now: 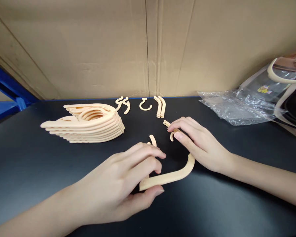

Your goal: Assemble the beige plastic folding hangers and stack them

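My left hand (128,181) is loosely curled around the left end of a curved beige hanger arm (172,176), thumb in front and fingers behind. The arm's other end rises close to the heel of my right hand (197,141). That hand bends its thumb and forefinger over a small beige hook-like piece (172,136), whose flat end sticks out beyond the fingertips. Another short curved piece (153,140) shows just behind my left fingers, partly hidden. To the left lies a stack of several beige folding hanger bodies (98,131).
Along the back of the black table (224,204) lie two small hooks (126,106), a single hook (146,107) and two slim curved strips (162,107). Clear plastic bags (227,107) lie at the right. Cardboard (88,49) stands behind, with a blue frame (10,85) at left.
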Action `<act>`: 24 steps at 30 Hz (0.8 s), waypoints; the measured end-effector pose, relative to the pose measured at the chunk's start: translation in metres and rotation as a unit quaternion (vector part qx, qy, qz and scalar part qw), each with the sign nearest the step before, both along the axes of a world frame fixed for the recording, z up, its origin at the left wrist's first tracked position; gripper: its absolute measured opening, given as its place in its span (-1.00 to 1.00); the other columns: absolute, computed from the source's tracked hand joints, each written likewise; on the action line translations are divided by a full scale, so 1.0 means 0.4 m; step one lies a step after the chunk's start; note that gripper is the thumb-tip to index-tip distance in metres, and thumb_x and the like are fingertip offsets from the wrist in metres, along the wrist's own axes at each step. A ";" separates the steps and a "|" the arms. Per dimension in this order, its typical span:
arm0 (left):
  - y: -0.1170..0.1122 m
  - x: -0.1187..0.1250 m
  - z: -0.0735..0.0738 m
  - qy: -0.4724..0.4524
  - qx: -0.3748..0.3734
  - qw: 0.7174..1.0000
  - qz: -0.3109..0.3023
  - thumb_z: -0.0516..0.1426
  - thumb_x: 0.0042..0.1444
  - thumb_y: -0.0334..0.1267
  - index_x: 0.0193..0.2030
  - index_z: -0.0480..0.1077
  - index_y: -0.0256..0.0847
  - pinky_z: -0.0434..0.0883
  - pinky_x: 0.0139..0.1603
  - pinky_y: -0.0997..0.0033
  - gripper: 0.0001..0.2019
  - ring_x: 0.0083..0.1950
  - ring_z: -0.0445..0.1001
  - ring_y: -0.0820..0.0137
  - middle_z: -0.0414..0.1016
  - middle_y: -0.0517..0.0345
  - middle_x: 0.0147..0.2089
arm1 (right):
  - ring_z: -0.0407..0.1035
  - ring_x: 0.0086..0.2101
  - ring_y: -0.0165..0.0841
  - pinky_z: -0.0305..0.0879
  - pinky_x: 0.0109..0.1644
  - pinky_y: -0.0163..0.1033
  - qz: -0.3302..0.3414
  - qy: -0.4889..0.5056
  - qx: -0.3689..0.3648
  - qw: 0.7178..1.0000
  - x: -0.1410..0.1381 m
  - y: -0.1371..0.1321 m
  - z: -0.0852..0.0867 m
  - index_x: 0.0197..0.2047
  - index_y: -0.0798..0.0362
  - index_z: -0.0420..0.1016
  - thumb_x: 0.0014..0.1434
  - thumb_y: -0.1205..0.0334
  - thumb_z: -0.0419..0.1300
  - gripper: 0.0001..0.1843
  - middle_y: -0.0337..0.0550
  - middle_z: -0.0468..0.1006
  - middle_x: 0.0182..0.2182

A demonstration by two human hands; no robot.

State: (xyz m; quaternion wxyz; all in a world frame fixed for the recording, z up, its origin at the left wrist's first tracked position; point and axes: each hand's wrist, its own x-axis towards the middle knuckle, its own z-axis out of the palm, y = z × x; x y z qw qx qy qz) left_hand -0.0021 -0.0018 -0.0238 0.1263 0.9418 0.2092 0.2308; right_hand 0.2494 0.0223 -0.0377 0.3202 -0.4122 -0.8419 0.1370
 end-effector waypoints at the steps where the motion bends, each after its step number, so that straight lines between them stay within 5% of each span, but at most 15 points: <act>1: 0.000 0.000 0.000 0.003 -0.001 1.000 -0.001 0.11 0.28 -0.34 -0.08 0.34 -0.19 0.44 -0.01 0.39 -0.90 0.04 0.45 0.32 0.45 -0.02 0.10 | 0.33 -0.11 -0.25 0.31 -0.01 -0.11 0.001 -0.003 0.000 1.000 0.001 0.001 -0.001 -0.08 0.01 0.42 0.46 0.11 -0.07 -0.72 -0.11 0.51 -0.17; 7: -0.004 0.009 0.000 -0.007 -0.036 0.999 -0.014 0.10 0.20 -0.49 0.01 0.33 -0.19 0.38 0.17 0.45 -0.74 0.07 0.44 0.41 0.45 0.03 0.10 | 0.35 -0.13 -0.28 0.33 -0.03 -0.13 0.000 -0.022 -0.017 1.000 0.001 0.003 -0.007 -0.09 0.01 0.41 0.46 0.09 -0.09 -0.70 -0.13 0.51 -0.14; 14: -0.003 0.015 0.003 -0.003 -0.065 0.998 -0.027 0.04 0.18 -0.56 0.02 0.36 -0.18 0.44 0.04 0.51 -0.67 0.02 0.47 0.41 0.46 0.02 0.06 | 0.37 -0.16 -0.28 0.37 -0.09 -0.16 0.001 -0.043 0.001 0.999 -0.002 0.002 -0.006 -0.14 0.01 0.42 0.46 0.08 -0.10 -0.68 -0.13 0.53 -0.19; 24: 0.005 0.002 0.009 0.047 -0.066 0.996 -0.027 -0.07 0.18 -0.63 0.08 0.33 -0.13 0.29 0.25 0.55 -0.56 0.16 0.41 0.51 0.41 0.13 0.17 | 0.37 -0.33 -0.35 0.30 -0.27 -0.25 0.014 -0.053 0.025 0.998 0.002 0.002 -0.006 -0.21 0.03 0.43 0.46 0.12 -0.10 -0.66 -0.18 0.52 -0.34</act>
